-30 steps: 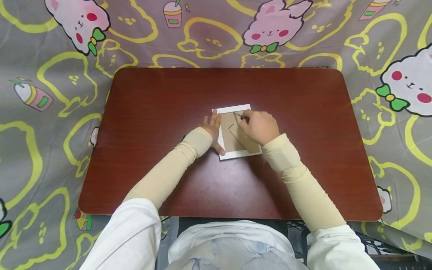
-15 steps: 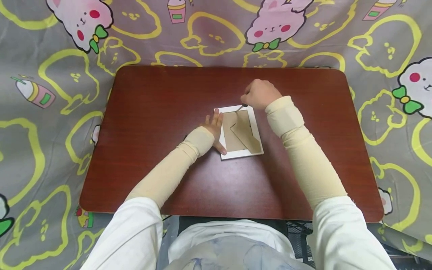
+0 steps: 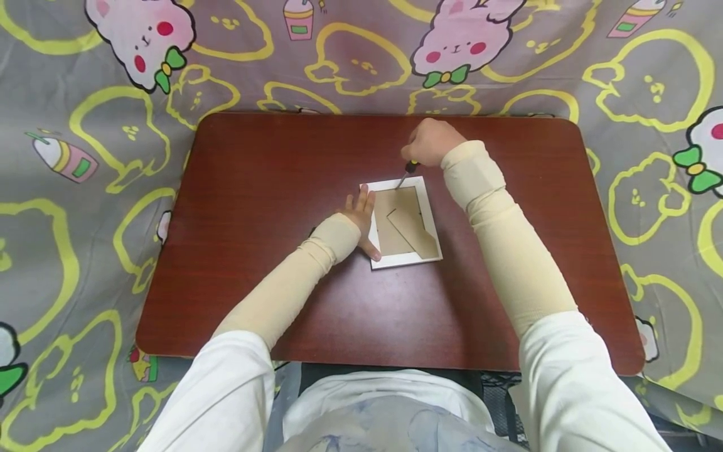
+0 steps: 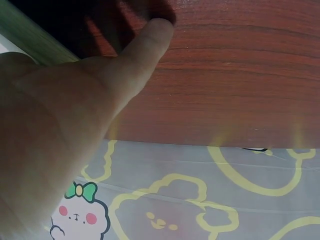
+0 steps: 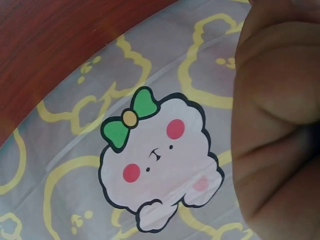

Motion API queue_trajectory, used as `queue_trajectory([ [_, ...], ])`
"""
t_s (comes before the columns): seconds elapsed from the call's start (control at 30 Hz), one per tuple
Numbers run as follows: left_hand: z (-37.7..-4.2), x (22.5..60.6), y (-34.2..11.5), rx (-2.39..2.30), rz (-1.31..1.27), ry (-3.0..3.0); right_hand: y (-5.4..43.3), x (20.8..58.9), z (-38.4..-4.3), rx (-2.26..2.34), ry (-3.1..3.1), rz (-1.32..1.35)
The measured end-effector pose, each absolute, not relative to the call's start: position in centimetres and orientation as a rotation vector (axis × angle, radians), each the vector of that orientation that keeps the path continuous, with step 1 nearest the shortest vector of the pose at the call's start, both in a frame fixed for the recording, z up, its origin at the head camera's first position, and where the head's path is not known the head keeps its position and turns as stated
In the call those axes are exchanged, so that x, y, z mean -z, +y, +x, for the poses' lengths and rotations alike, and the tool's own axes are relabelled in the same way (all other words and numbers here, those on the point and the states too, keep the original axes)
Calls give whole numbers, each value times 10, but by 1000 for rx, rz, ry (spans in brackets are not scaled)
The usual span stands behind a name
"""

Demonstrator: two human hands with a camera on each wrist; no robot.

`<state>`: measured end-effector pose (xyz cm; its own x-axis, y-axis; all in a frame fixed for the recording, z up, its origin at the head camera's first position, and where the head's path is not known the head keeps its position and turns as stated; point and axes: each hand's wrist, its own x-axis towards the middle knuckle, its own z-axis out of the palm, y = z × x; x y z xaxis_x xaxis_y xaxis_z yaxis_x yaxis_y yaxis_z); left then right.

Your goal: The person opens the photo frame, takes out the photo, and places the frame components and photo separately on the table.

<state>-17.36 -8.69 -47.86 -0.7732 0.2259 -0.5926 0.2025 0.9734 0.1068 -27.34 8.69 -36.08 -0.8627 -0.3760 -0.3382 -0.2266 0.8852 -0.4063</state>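
A white picture frame (image 3: pixel 431 220) lies on the table with its brown backing board (image 3: pixel 390 232) and folded stand facing up. My left hand (image 3: pixel 357 218) rests along the frame's left side with fingers spread; the thumb touches near its lower left corner. In the left wrist view that hand (image 4: pixel 65 105) stretches its thumb over the wood. My right hand (image 3: pixel 433 143) grips a small screwdriver (image 3: pixel 410 167) with a black and yellow handle. Its metal tip meets the backing's top edge. In the right wrist view only part of the right hand (image 5: pixel 280 120) shows, and the screwdriver is hidden.
A reddish-brown table (image 3: pixel 254 188) with rounded corners bears the frame. Behind and beside it hangs a grey curtain (image 3: pixel 361 56) printed with yellow outlines and rabbit faces.
My right hand has moved from over the frame's upper right to beyond its top edge, carrying the screwdriver and tilting it the other way. The left hand has stayed on the frame.
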Motion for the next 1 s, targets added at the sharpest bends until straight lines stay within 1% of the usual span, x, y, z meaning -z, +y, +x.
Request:
queue_trajectory([
  [0.17, -173, 478, -87, -65, 295, 2479, 91, 365, -268, 646, 2640, -369],
  [0.3, -172, 477, -87, -70, 292, 2486, 99, 375, -257, 856, 2628, -370],
  [0.47, -175, 481, -86, -67, 289, 2478, 118, 386, -234, 1183, 2661, -330],
  [0.57, -174, 479, -86, -60, 299, 2482, 131, 389, -217, 1435, 2648, -245],
  [0.7, -176, 477, -86, -14, 310, 2479, 142, 390, -201, 1700, 2598, -228],
  [0.87, -177, 478, -89, -3, 314, 2480, 144, 392, -190, 1829, 2691, -299],
  [1.0, -178, 481, -91, -40, 325, 2494, 129, 405, -190, 2059, 2775, -537],
])
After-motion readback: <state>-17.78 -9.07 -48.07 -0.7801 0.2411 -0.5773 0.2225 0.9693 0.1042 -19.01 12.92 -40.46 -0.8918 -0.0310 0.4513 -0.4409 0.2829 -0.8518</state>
